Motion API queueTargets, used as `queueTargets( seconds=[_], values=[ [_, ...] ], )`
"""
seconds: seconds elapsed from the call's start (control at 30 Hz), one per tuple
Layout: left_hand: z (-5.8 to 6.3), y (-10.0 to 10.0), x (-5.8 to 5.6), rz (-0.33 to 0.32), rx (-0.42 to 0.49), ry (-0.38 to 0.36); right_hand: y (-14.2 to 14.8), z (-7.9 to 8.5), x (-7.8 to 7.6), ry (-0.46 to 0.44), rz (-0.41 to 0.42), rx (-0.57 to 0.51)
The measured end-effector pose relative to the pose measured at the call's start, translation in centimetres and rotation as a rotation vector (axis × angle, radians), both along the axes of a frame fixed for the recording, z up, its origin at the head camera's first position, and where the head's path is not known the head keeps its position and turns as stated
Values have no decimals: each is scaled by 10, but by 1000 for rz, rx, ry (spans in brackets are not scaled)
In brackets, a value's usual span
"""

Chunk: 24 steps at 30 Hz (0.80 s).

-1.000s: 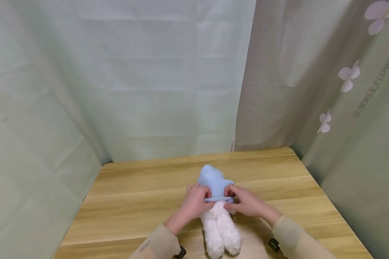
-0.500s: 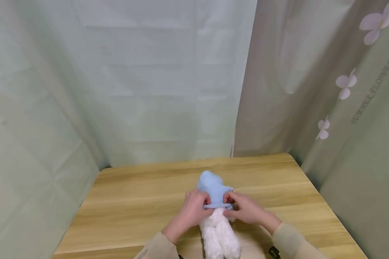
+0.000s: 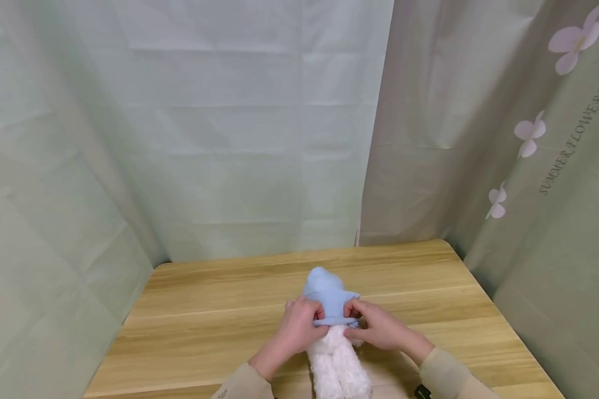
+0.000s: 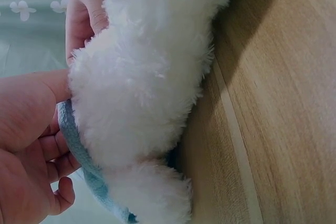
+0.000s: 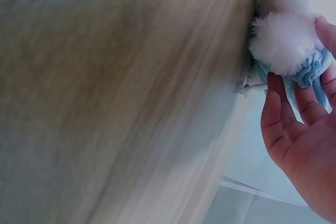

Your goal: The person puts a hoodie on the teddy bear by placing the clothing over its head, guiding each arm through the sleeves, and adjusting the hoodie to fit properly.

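A fluffy white plush toy [image 3: 340, 368] lies on the table, its legs toward the person. Light blue fleece clothing [image 3: 332, 302] covers its upper part, and a hood-like blue shape tops the far end. My left hand [image 3: 300, 328] pinches the hem at the left. At the right side my right hand [image 3: 379, 326] grips the same hem with thumb and fingers. Close up in the left wrist view, the blue hem [image 4: 79, 140] runs along the white fur [image 4: 139, 87]. The right wrist view has bunched blue cloth [image 5: 313, 69] beside a round furry limb [image 5: 286, 40]. The toy's face is not visible.
The wooden table [image 3: 204, 332] has rounded far corners. Pale green curtains [image 3: 229, 138] hang behind and at the sides, with flower prints and lettering [image 3: 574, 141] on the right one. A black strap piece [image 3: 422, 392] shows by the right sleeve.
The head view has tilted up a little, so the table, toy and hands appear lower. Both hands keep their hold on the hem with hardly any visible movement.
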<state>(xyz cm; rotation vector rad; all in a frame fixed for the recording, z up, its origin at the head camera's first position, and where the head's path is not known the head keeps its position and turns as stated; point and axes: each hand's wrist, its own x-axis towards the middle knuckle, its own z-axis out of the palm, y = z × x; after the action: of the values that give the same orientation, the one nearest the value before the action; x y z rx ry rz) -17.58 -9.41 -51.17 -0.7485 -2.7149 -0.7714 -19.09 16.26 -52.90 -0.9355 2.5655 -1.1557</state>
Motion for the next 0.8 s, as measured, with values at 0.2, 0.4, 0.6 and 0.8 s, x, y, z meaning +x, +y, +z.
queueTargets(
  seconds=[0.2,0.4,0.6,0.8],
  values=[
    [0,0,0,1,-12,0,0,1,0,-1,-4,-2],
    [1,1,0,2,-19,-13,1,1,1,-9,1,0],
    [2,1,0,0,-17,-20,1,2,1,5,4,-4],
    [0,0,-2,-3,-19,-29,-1,2,2,38,-17,12]
  ],
)
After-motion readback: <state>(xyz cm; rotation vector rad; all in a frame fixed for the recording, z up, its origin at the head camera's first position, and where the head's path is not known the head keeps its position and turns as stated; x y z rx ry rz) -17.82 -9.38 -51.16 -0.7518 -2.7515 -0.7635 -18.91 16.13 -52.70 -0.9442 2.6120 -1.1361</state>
